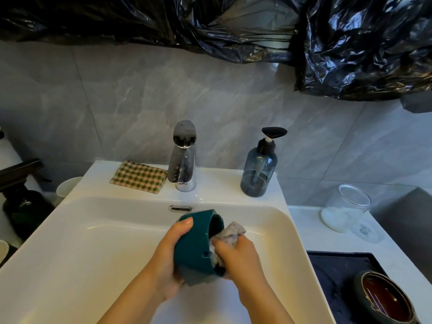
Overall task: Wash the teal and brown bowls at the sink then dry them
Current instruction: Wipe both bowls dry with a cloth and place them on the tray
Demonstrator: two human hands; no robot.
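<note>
Grip of both hands on the teal bowl (195, 244), held over the white sink (70, 242).
We see the left hand (167, 258) clasping the bowl's outer wall, tipped on its side with the mouth facing right; the right hand (236, 256) clenches a speckled sponge (230, 232) against the rim. The brown bowl (385, 298) sits on a dark mat (332, 272) on the tabletop at right. A checked cloth (139, 176) lies beside the tap (183, 157), a soap bottle (259, 167) on its other side.

Glossy white ceramic sink (70, 230) gleaming, polished chrome faucet (183, 157) shining, woven checked cloth (139, 176) lying matt, crinkled black plastic sheeting (350, 43) glinting.
</note>
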